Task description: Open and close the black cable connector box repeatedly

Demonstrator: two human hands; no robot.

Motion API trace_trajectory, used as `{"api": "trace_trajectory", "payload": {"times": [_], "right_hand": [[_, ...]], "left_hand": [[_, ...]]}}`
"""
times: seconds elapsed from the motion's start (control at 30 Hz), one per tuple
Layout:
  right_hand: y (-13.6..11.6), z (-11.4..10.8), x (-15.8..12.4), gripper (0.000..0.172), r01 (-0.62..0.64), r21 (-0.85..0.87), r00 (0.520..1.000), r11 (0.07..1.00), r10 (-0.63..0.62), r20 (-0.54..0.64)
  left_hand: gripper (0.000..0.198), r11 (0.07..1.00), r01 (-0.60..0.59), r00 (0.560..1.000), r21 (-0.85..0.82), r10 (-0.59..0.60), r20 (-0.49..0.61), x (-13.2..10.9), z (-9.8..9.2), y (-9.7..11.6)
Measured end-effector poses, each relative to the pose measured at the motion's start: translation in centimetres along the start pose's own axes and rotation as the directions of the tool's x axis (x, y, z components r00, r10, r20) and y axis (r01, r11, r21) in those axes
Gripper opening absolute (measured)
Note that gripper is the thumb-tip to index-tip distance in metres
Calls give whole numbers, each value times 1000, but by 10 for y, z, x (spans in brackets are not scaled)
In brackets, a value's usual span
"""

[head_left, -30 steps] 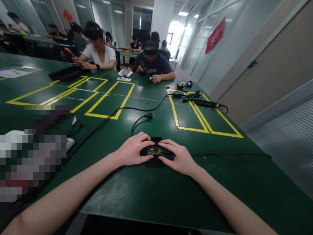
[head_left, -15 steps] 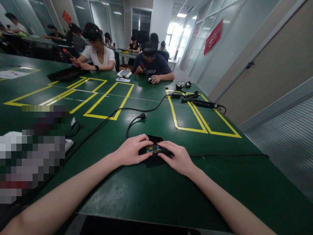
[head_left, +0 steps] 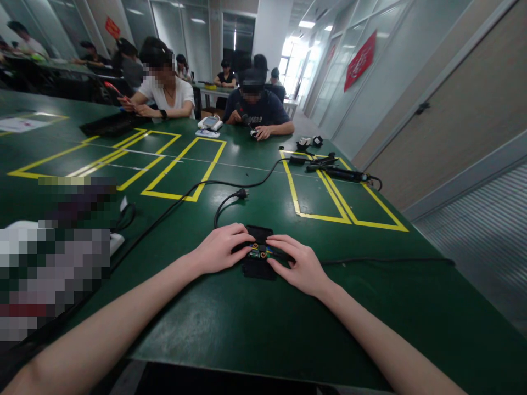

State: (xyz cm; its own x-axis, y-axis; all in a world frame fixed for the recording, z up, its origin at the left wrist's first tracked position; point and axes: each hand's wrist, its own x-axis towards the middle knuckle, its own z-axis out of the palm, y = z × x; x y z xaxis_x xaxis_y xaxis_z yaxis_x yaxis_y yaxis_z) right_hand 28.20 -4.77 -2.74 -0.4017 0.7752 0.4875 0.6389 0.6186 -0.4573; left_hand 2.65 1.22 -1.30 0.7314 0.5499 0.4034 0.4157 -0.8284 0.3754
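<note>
A small circuit board (head_left: 259, 252) with two copper-coloured ring parts and coloured wires lies between my hands. Beneath and around it is an open black casing; its far flap (head_left: 260, 233) and near flap (head_left: 258, 270) show on either side. My left hand (head_left: 218, 248) pinches the board's left end between thumb and fingers. From the right, my right hand (head_left: 303, 264) has thumb and fingers closed about the other end, where a black cable (head_left: 387, 260) runs off to the right. Past my left hand a cable with a black plug (head_left: 240, 193) lies on the table.
Yellow tape outlines (head_left: 183, 196) mark the green table (head_left: 197, 323). Black tools with a cord (head_left: 341, 173) lie at the right rear. Two people sit across the table, one using a dark tool near a white device (head_left: 210, 123). A blurred-out area covers the left.
My left hand has shifted slightly away from me and left, its thumb moving up off the near flap. More of the casing's near flap shows. My right hand has barely moved.
</note>
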Motion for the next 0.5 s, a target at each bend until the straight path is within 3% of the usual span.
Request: {"api": "trace_trajectory", "payload": {"times": [0.5], "right_hand": [[4,-10,-1,37,-10,54,998,998,7,62]], "left_hand": [[22,999,-54,998,4,54,-35,1,0,-1]]}}
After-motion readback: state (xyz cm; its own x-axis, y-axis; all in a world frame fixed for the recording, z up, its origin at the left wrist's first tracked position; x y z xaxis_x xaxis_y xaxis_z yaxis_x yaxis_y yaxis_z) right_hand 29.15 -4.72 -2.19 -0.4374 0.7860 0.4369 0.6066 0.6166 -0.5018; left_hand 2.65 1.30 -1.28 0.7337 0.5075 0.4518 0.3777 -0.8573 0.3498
